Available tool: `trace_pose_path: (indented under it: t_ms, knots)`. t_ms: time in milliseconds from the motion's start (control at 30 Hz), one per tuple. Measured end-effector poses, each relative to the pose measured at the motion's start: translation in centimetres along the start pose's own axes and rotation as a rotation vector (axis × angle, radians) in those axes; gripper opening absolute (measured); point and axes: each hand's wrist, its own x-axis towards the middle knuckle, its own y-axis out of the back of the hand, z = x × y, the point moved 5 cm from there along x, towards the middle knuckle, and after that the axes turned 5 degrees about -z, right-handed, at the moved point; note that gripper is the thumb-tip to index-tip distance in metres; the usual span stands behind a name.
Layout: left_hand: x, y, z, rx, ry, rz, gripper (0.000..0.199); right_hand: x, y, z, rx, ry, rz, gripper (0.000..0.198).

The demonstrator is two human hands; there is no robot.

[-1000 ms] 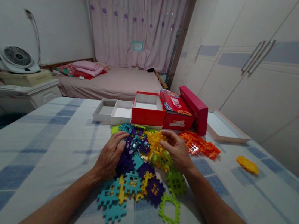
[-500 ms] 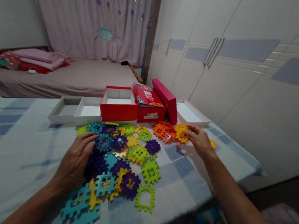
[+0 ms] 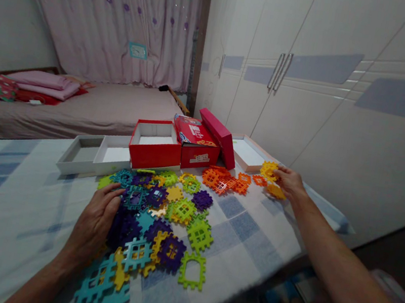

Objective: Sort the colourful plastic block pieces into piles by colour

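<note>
My right hand (image 3: 290,183) pinches a yellow toothed building tile (image 3: 268,170) at the table's right side. Just below it, another yellow piece (image 3: 275,191) lies on the cloth. A cluster of orange tiles (image 3: 217,178) sits to the left of that hand. My left hand (image 3: 99,214) rests on the left edge of a pile of interlocking plastic tiles, its fingers stretched out over dark purple tiles (image 3: 129,227). Teal tiles (image 3: 138,253), a purple tile (image 3: 171,252) and a green window-frame tile (image 3: 192,271) lie in the pile's front part. What is under my left palm is hidden.
Behind the pile stand a grey-white divided tray (image 3: 81,155), an open red box (image 3: 154,154), a closed red box (image 3: 199,157) with a pink-red lid (image 3: 220,136) leaning on it, and a shallow white tray (image 3: 250,154). The table's edge (image 3: 242,291) drops off at the front right.
My right hand has moved right with the yellow tile, away from the orange cluster to above the other yellow piece. The left hand stays on the pile. The view has shifted slightly.
</note>
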Motion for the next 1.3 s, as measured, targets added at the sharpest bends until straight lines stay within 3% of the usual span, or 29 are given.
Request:
trace_pose_path:
  t_ms: [333, 567, 900, 1033, 1133, 1300]
  knots:
    - [0.0, -0.3, -0.7, -0.005, 0.000, -0.013, 0.049, 3.2, 3.0, 1.8, -0.452, 0.016, 0.128, 0.021]
    - [0.0, -0.3, -0.5, -0.007, 0.022, -0.018, 0.050, 3.7, 3.4, 1.6, -0.768, 0.070, 0.135, 0.029]
    - [0.0, -0.4, -0.7, 0.011, 0.026, -0.035, 0.051, 3.3, 4.0, 1.7, -1.001, 0.006, 0.119, 0.031]
    - [0.1, -0.5, -0.7, 0.011, 0.015, -0.035, 0.052, 2.6, 4.1, 1.3, -1.059, 0.026, 0.161, 0.045]
    - [0.1, -0.5, -0.7, 0.011, 0.006, -0.021, 0.050, 1.3, 3.1, 0.7, -1.106, 0.176, 0.142, 0.049]
    - [0.1, -0.4, -0.6, 0.009, -0.012, -0.009, 0.046, -2.3, -1.3, 0.8, -1.258, 0.577, -0.172, 0.041]
